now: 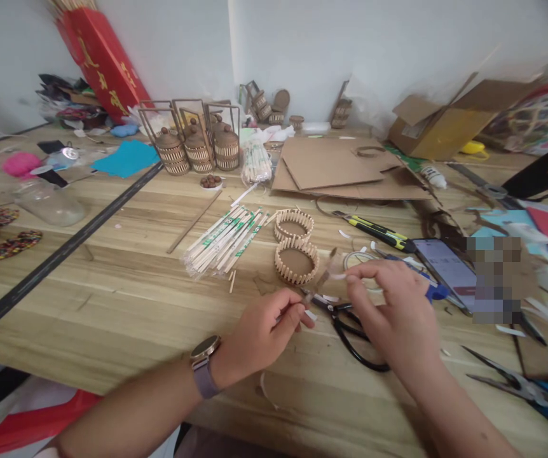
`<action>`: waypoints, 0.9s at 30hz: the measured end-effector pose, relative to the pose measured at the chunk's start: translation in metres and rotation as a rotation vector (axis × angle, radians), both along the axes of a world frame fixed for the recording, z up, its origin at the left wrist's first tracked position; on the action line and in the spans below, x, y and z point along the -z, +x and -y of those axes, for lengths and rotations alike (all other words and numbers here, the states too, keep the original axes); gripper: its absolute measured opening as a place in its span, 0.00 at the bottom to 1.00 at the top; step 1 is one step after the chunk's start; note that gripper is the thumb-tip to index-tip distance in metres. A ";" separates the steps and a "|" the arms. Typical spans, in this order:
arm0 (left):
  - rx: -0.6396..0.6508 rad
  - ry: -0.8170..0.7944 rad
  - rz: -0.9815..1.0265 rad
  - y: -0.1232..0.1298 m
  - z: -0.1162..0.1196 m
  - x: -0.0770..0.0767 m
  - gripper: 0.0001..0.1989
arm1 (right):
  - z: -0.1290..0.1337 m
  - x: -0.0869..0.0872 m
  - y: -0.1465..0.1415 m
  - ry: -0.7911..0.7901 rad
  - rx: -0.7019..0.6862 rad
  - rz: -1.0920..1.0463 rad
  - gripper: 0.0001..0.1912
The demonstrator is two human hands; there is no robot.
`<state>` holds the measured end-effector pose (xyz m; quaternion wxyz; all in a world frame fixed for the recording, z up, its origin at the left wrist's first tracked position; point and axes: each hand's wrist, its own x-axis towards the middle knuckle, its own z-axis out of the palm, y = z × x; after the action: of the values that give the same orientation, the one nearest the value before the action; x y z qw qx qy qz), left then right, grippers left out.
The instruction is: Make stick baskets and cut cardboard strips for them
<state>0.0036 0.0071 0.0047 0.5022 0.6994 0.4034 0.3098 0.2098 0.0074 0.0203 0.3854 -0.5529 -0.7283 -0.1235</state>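
I find the left hand (274, 324) pinching a narrow brown strip (322, 278) right of the near round pale-slatted ring (297, 278); the right hand (393, 312) pinches whitish film (337, 276). I judge both light, pliable, best held endwise.

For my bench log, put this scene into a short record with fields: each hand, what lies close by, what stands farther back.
Left hand: pinches a thin brown strip; watch on the wrist
Right hand: thumb and finger pinch a pale strip
Close by: two stick rings, one behind the other; black-handled scissors, partly hidden by the right hand
Left of rings: pile of sticks in wrappers
Right side: phone, pliers
Farther back: lidded baskets, cardboard
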 end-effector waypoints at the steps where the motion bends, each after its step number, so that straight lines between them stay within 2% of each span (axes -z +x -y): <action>1: -0.008 -0.033 0.027 0.001 0.000 0.001 0.14 | -0.001 -0.001 0.004 0.024 0.037 -0.014 0.07; 4: -0.027 -0.131 0.145 0.002 -0.001 0.005 0.13 | -0.003 -0.004 0.013 0.060 0.090 -0.021 0.10; 8: -0.029 -0.192 0.255 0.001 -0.004 0.003 0.18 | -0.006 -0.001 0.014 0.030 0.064 0.059 0.16; 11: -0.035 -0.147 0.329 -0.001 -0.008 -0.001 0.20 | -0.007 0.004 0.010 0.029 0.036 0.058 0.07; 12: -0.035 -0.145 0.364 -0.001 -0.009 -0.002 0.20 | -0.006 0.005 0.008 0.020 0.009 0.045 0.04; 14: -0.043 -0.175 0.432 -0.001 -0.011 -0.003 0.20 | -0.003 0.004 0.002 -0.013 -0.067 0.004 0.05; 17: -0.080 -0.216 0.495 -0.001 -0.011 -0.003 0.19 | 0.005 0.001 -0.012 -0.135 -0.217 -0.077 0.06; 21: -0.143 -0.202 0.514 -0.001 -0.009 -0.005 0.11 | 0.015 -0.001 -0.030 -0.292 -0.373 -0.139 0.05; 27: -0.152 -0.118 0.405 -0.003 -0.006 -0.006 0.04 | 0.019 0.002 -0.038 -0.313 -0.349 -0.202 0.10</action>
<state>0.0002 0.0135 0.0104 0.5880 0.5598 0.3633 0.4570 0.1722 -0.0118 0.0182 0.3814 -0.4813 -0.7808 0.1147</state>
